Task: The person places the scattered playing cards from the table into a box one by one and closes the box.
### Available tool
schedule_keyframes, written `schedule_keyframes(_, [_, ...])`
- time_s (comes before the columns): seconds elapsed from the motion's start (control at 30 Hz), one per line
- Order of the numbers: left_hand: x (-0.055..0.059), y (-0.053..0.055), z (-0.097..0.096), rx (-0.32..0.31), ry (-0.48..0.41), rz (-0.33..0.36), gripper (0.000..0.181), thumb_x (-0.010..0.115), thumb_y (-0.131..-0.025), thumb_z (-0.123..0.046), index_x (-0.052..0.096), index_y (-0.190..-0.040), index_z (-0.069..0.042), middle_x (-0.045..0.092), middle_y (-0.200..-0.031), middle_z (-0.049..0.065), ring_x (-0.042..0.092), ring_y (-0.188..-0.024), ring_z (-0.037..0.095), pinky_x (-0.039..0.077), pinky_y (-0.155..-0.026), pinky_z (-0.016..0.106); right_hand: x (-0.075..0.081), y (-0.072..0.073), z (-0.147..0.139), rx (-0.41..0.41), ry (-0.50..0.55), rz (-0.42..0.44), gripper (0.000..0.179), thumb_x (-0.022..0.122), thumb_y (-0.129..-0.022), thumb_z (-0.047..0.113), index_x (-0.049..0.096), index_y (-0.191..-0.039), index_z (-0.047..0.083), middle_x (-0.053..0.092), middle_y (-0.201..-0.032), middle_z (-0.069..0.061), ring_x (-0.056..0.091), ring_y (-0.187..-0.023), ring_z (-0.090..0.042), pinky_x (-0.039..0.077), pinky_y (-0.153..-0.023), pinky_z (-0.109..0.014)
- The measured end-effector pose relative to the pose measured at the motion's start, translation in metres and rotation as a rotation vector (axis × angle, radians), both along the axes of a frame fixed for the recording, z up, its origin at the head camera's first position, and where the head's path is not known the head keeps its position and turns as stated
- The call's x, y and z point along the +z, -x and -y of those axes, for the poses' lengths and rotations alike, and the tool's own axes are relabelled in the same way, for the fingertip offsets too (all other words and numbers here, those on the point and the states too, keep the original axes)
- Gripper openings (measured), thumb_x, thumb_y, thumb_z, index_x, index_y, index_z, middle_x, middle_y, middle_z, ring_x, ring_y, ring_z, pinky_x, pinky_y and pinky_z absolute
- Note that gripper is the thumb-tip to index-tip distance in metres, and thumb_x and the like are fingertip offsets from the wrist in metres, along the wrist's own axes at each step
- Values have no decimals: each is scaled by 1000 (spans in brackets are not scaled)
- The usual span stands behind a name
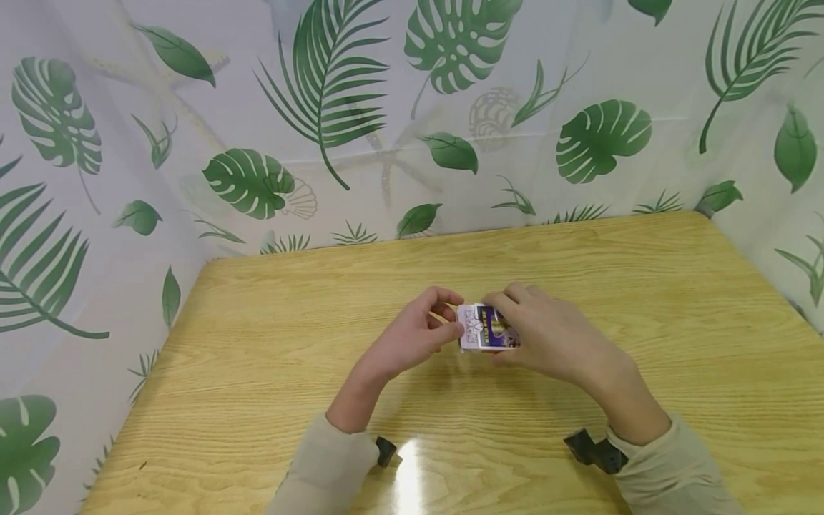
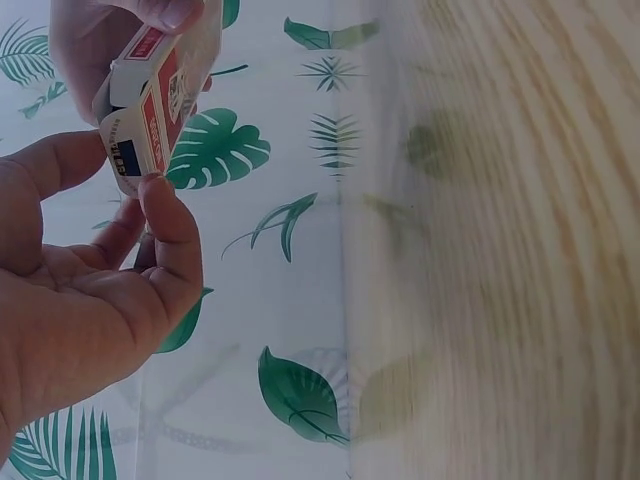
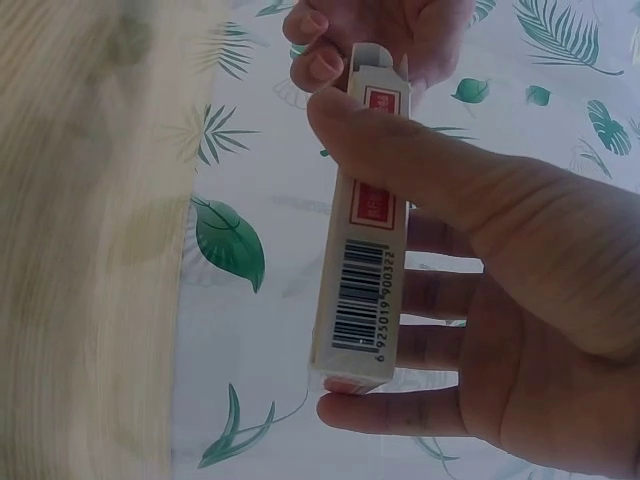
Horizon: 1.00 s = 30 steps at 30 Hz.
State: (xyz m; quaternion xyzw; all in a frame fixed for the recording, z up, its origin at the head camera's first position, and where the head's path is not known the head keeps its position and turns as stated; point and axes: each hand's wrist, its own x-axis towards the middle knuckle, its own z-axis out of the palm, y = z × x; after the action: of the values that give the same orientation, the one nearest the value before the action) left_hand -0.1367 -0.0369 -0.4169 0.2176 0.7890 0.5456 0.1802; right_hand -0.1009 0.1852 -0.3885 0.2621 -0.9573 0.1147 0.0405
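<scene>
A small white, red-trimmed carton [image 3: 365, 215] that looks like a playing-card box is held just above the table. In the head view, the side of the box [image 1: 491, 330] facing up carries a purple and yellow picture beside a pale lilac patterned part. My right hand [image 1: 556, 332] grips it, thumb along the barcode side and fingers behind. At the other end, my left hand [image 1: 412, 335] pinches the raised end flap [image 2: 127, 160] between thumb and a finger. The inside of the box cannot be made out.
Beneath both hands lies a light wood-grain table [image 1: 290, 343]. White cloth printed with green leaves [image 1: 360, 143] hangs behind it and along both sides. Small black devices [image 1: 595, 452] sit at the cuffs of the beige sleeves [image 1: 669, 468].
</scene>
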Motion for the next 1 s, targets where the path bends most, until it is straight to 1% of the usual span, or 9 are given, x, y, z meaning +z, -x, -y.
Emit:
schedule_keyframes(0.23, [1, -5, -5, 2, -22, 39, 43, 60, -96, -16, 47, -137, -11, 56, -113, 11, 58, -91, 20, 53, -76, 37, -2, -1, 4, 24, 0, -21, 73, 89, -71, 35, 59, -130, 6, 60, -110, -9, 58, -92, -21, 53, -71, -37])
schedule_keyframes(0.4, [-1, -7, -10, -9, -55, 61, 44, 57, -98, -13, 42, -139, -7, 59, -102, 13, 60, -83, 18, 55, -77, 45, -1, -2, 7, 43, 4, -31, 73, 89, -71, 34, 59, -130, 5, 59, -110, -10, 58, -91, -21, 53, -70, -37])
schedule_keyframes(0.5, [-2, -6, -11, -4, -88, 93, 44, 56, -99, -12, 41, -139, -6, 62, -101, 15, 63, -81, 17, 56, -77, 47, -1, -2, 8, 41, 16, -32, 73, 89, -71, 33, 58, -130, 5, 59, -111, -10, 59, -92, -22, 54, -71, -38])
schedule_keyframes(0.6, [-2, -6, -11, 8, -162, 142, 43, 54, -101, -13, 39, -141, -5, 63, -108, 19, 67, -83, 20, 57, -78, 45, -1, -1, 8, 3, 51, -34, 73, 88, -73, 35, 57, -132, 5, 60, -112, -11, 60, -92, -22, 55, -71, -38])
schedule_keyframes(0.73, [2, -8, -12, 44, -310, 164, 51, 52, -103, -17, 27, -147, -8, 62, -117, 24, 69, -94, 27, 57, -83, 42, 0, -1, 11, -130, 189, -83, 78, 87, -74, 39, 52, -134, 4, 58, -115, -15, 60, -90, -26, 55, -65, -41])
schedule_keyframes(0.8, [6, -12, -16, 70, -364, 123, 60, 54, -102, -17, 19, -151, -11, 60, -121, 24, 68, -100, 28, 56, -87, 39, 1, -1, 13, -211, 297, -129, 80, 87, -74, 38, 49, -135, 2, 56, -117, -18, 59, -91, -28, 55, -64, -44])
schedule_keyframes(0.87, [10, -17, -21, 102, -400, 50, 68, 56, -101, -14, 14, -153, -12, 60, -121, 24, 66, -104, 27, 54, -89, 35, 2, -1, 17, -277, 416, -167, 80, 86, -75, 35, 46, -136, 1, 53, -118, -19, 57, -93, -30, 53, -65, -46])
schedule_keyframes(0.93, [14, -21, -27, 161, -430, -33, 69, 58, -99, -10, 15, -152, -12, 61, -118, 24, 66, -102, 25, 53, -87, 31, 2, -3, 21, -312, 513, -187, 80, 86, -76, 33, 43, -136, 0, 50, -117, -19, 54, -95, -30, 52, -65, -45])
schedule_keyframes(1.0, [17, -25, -31, 240, -456, -122, 63, 57, -98, -7, 20, -149, -11, 64, -113, 23, 67, -98, 22, 52, -83, 27, 2, -5, 27, -326, 590, -181, 79, 86, -77, 31, 42, -135, 0, 48, -117, -19, 52, -97, -30, 50, -66, -43])
